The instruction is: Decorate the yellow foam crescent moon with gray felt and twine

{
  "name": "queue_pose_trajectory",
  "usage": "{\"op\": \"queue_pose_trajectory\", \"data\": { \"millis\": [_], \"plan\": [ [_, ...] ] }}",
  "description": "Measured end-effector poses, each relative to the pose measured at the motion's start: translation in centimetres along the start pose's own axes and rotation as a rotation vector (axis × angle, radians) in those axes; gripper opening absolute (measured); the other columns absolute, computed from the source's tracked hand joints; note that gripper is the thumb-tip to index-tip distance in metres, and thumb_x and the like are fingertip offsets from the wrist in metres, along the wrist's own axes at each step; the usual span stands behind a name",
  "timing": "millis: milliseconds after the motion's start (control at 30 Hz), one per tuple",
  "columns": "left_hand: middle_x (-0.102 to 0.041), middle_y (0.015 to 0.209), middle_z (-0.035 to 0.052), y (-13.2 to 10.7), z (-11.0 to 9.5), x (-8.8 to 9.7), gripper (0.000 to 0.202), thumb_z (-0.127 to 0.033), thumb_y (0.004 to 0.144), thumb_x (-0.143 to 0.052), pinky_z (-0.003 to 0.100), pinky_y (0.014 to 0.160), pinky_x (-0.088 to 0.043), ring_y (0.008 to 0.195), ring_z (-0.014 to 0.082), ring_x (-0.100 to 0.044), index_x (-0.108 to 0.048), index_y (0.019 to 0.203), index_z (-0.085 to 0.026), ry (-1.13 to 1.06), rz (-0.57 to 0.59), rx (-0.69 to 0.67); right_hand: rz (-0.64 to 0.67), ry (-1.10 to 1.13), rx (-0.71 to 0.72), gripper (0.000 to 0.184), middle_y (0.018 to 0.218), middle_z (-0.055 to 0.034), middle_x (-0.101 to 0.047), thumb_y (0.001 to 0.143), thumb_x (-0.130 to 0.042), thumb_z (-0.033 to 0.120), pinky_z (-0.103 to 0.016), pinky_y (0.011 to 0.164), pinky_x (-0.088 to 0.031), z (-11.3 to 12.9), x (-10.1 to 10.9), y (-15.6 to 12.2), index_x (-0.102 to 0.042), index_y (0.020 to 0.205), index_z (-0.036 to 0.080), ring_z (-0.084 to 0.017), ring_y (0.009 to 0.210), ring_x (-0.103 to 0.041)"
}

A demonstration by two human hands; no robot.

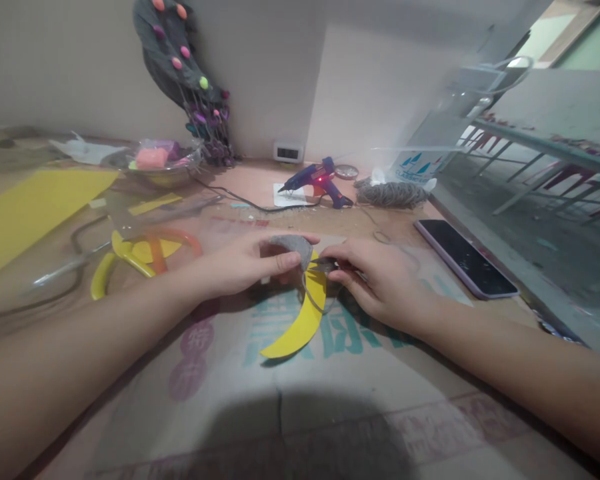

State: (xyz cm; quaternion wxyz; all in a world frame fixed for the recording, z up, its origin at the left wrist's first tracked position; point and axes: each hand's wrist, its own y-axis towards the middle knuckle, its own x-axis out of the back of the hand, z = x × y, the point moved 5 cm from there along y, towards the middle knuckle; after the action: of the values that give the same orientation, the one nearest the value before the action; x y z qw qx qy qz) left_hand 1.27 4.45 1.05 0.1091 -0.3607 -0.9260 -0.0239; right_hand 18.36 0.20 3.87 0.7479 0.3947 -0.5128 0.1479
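My left hand (275,261) pinches the upper end of a yellow paper crescent (303,323), where grey yarn (294,247) is wrapped around it. The bare yellow part curves down to a point above the cardboard. A loose strand of yarn loops down across the crescent. Between the fingers of my right hand (375,273) are small dark thread snips (324,265), their pointed blades at the edge of the wrapping, by the strand. My right fingers hide most of the snips.
Behind my hands lie a blue glue gun (317,180) with a red light, a grey yarn skein (393,192) and a small clock (288,152). A phone (465,257) lies right; orange-and-yellow-handled scissors (157,250) and yellow sheet (35,207) lie left. A decorated grey crescent (173,60) leans behind.
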Motion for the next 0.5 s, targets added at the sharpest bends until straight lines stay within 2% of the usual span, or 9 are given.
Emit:
{"op": "queue_pose_trajectory", "data": {
  "millis": [200, 500],
  "plan": [
    [-0.06, 0.071, -0.0002, 0.05, 0.12, -0.14, 0.054, -0.045, 0.086, -0.059, 0.023, 0.055, -0.039, 0.061, 0.0109, -0.049, -0.052, 0.134, -0.021, -0.036, 0.014, -0.003, 0.016, -0.04, 0.023, 0.024, 0.085, -0.0065, -0.068, 0.097, -0.043, 0.029, -0.03, 0.07, -0.042, 0.16, 0.0, 0.17, -0.062, 0.105, 0.018, -0.019, 0.079, -0.061],
    [-0.059, 0.072, 0.0005, 0.01, -0.14, -0.2, 0.053, -0.045, 0.086, -0.059, 0.024, 0.058, -0.042, 0.063, 0.0116, -0.05, -0.054, 0.132, -0.019, -0.026, 0.022, -0.008, 0.023, -0.071, 0.052, 0.024, 0.082, -0.006, -0.067, 0.098, -0.043, 0.029, -0.029, 0.067, -0.04, 0.42, 0.01, 0.17, -0.062, 0.105, 0.016, -0.018, 0.077, -0.059]
  ]
}}
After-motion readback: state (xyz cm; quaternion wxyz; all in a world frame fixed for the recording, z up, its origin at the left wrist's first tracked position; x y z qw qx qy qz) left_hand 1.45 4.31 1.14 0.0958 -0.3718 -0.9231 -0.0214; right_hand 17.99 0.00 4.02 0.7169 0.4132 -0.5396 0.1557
